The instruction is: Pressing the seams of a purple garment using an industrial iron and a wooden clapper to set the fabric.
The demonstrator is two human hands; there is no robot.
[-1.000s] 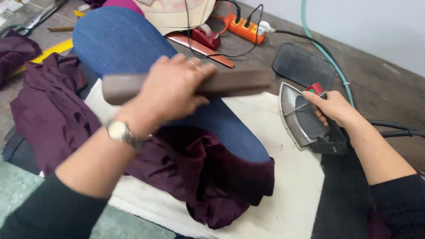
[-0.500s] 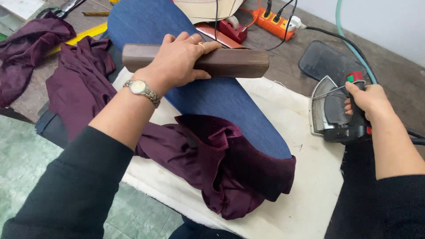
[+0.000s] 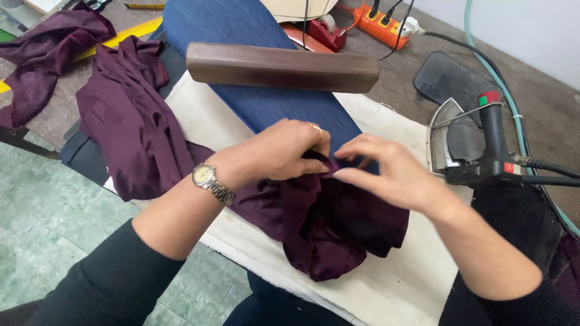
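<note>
While both hands pinch it, the dark plum satin garment (image 3: 326,223) lies bunched on the blue padded pressing board (image 3: 266,90) just below them. Left hand (image 3: 284,151) and right hand (image 3: 386,172) are closed on its top fold. Looks light, limp, slippery: grip edges, not bulk.

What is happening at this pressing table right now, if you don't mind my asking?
A person is working dark purple fabric over a blue padded pressing board. Both the left hand and right hand pinch its edge. A wooden block lies across the board, and the iron stands untouched at the right.
</note>
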